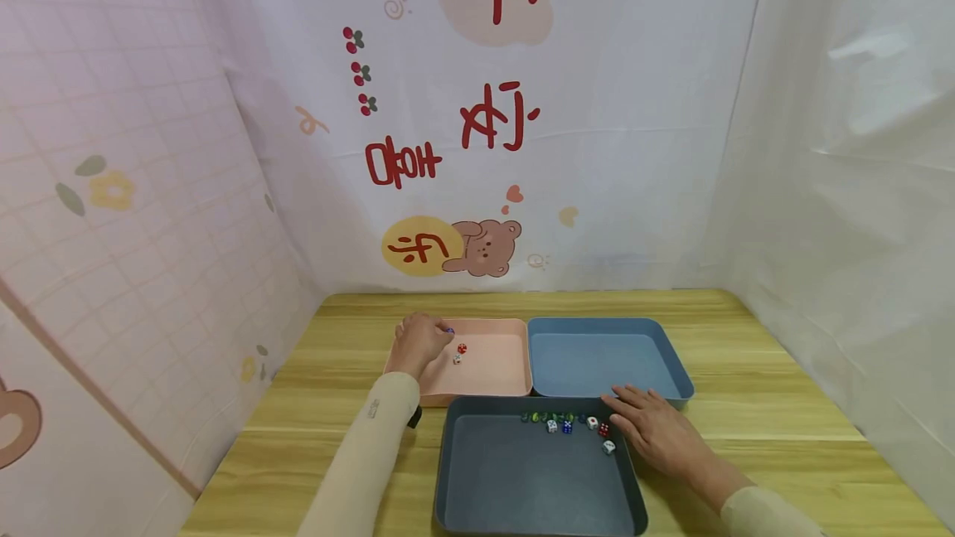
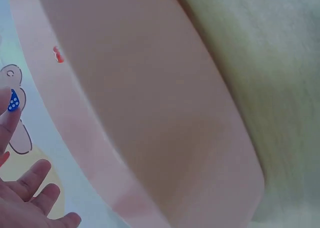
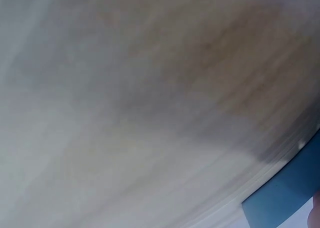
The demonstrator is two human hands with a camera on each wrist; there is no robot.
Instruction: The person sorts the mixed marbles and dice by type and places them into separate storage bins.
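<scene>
Between thumb and finger my left hand (image 1: pixel 421 344) pinches a blue die (image 2: pixel 13 101) with white dots, over the pink tray (image 1: pixel 496 363). The other fingers of that hand spread apart in the left wrist view. A red die (image 1: pixel 462 348) and a white die (image 1: pixel 458 360) lie in the pink tray. My right hand (image 1: pixel 660 435), fingers extended, rests at the far right corner of the dark grey tray (image 1: pixel 522 483). Near its fingertips in that tray are a red die (image 1: pixel 603 430) and several others, including a blue die (image 1: pixel 568 428).
Small green glass pieces (image 1: pixel 543 418) line the far wall of the dark tray. A blue tray (image 1: pixel 597 355) stands beside the pink one, behind the dark tray. All sit on a wood-grain table (image 1: pixel 761 413), with a printed curtain (image 1: pixel 619 123) behind.
</scene>
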